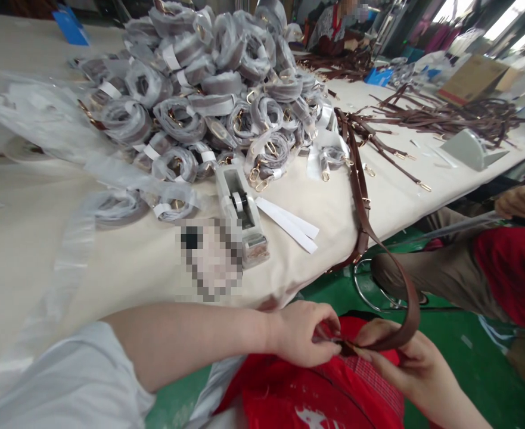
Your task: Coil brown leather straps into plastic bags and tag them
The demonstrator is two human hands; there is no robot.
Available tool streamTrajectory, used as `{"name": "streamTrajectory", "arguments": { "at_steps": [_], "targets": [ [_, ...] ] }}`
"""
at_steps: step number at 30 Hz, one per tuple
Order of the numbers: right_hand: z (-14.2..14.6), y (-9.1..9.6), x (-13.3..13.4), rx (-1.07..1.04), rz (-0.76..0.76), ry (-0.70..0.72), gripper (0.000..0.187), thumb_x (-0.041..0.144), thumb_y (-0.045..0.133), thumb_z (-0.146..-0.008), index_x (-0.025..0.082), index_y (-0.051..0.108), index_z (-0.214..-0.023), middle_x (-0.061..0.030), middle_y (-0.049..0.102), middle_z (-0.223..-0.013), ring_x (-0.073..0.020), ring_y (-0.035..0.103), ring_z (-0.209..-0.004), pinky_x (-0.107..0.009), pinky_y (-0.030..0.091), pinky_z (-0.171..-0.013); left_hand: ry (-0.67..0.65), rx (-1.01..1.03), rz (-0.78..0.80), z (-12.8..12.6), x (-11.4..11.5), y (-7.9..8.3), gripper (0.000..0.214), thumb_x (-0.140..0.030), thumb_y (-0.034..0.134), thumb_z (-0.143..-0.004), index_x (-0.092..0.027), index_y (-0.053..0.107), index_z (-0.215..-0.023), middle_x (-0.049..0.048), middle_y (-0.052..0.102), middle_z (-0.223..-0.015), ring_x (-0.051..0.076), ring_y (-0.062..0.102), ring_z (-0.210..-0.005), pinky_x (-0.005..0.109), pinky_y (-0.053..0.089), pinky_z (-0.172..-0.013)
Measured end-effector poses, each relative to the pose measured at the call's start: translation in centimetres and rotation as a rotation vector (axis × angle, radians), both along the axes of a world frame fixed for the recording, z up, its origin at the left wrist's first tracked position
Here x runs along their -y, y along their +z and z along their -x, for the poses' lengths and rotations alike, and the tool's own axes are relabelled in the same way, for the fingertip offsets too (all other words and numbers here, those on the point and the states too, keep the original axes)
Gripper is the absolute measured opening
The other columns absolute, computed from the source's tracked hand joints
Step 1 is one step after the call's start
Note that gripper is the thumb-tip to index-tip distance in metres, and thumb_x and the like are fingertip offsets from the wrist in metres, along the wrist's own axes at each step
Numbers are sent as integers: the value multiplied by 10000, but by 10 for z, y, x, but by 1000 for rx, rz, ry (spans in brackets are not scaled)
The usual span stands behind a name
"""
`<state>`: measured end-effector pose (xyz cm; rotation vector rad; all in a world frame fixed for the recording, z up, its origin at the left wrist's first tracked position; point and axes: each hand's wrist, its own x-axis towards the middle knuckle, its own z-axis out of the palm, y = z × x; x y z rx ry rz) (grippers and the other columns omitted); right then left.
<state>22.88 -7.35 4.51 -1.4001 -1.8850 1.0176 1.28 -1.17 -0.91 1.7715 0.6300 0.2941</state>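
A long brown leather strap (359, 196) runs down from the table edge and loops over my lap. My left hand (304, 333) pinches its end just above my red clothing. My right hand (394, 354) grips the same end from the other side, with the loop curving up past its fingers. Both hands meet below the table's front edge.
A big pile of bagged coiled straps (213, 89) fills the cream table (43, 250). A tape dispenser (242, 211) and white paper strips (289, 223) lie near the edge. Loose brown straps (450, 116) spread at the right. Another person's hand (519, 202) and knee show at the right, above a green floor.
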Motion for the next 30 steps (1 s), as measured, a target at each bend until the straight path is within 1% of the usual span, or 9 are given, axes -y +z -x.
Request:
{"name": "streamTrajectory", "arguments": {
  "at_steps": [2, 5, 8, 13, 16, 20, 22, 26, 30],
  "targets": [
    [-1, 1, 0, 12, -12, 20, 54, 174, 701, -822, 227, 701, -836, -28, 739, -768, -204, 716, -713, -248, 581, -674, -37, -37, -82, -1, 0, -1, 238, -259, 571, -818, -161, 654, -1019, 51, 730, -920, 174, 686, -823, 245, 518, -725],
    [-2, -1, 0, 19, 12, 16, 51, 181, 703, -823, 225, 702, -848, -30, 746, -777, -215, 723, -729, -265, 589, -694, -80, -50, -298, -1, -2, -3, 184, -217, 543, -841, -154, 676, -950, 63, 730, -934, 193, 684, -871, 267, 520, -787],
    [-1, -4, 0, 17, 30, 18, 51, 185, 693, -836, 229, 692, -861, -27, 743, -788, -208, 720, -732, -263, 591, -692, -86, -66, -450, 0, -3, -3, 179, -239, 543, -867, -164, 679, -956, 57, 726, -981, 196, 677, -897, 279, 521, -806],
    [-1, -5, -1, 25, 25, 47, 49, 188, 680, -848, 234, 696, -856, -22, 739, -795, -197, 718, -726, -253, 587, -691, -181, -166, -656, 0, -4, -2, 221, -295, 499, -935, -154, 669, -951, 75, 712, -929, 212, 672, -824, 320, 525, -720],
    [-2, -4, 0, 28, 64, 76, 54, 189, 678, -853, 241, 693, -864, -15, 735, -802, -192, 712, -738, -254, 579, -696, -179, -223, -714, -2, -4, -2, 226, -264, 466, -955, -128, 646, -966, 87, 698, -955, 211, 664, -839, 325, 519, -731],
    [0, -2, -1, 5, 168, 150, 59, 197, 644, -885, 242, 682, -891, -16, 719, -819, -186, 695, -764, -262, 565, -706, -217, -173, -689, -3, -4, -1, 184, -207, 465, -953, -135, 634, -938, 62, 693, -997, 187, 646, -934, 295, 497, -838],
    [3, -2, -3, 8, 209, 155, 53, 223, 639, -891, 236, 684, -866, -13, 712, -790, -184, 690, -739, -259, 561, -691, -225, -171, -689, -3, -4, -1, 166, -192, 477, -940, -126, 629, -945, 69, 687, -992, 192, 641, -942, 298, 495, -839],
    [8, -10, -5, 0, 240, 52, 109, 301, 654, -885, 221, 705, -832, -29, 730, -786, -205, 700, -736, -275, 570, -698, -209, -194, -736, -1, -1, -1, 177, -179, 455, -929, -114, 614, -973, 95, 665, -1003, 219, 635, -889, 338, 505, -772],
    [10, -21, -3, -15, 218, -180, 167, 359, 670, -872, 201, 719, -851, -52, 744, -798, -212, 704, -733, -260, 581, -667, -182, -179, -815, 1, 0, -1, 205, -168, 403, -953, -124, 601, -981, 88, 648, -1007, 217, 616, -881, 343, 494, -683]
  ]
}}
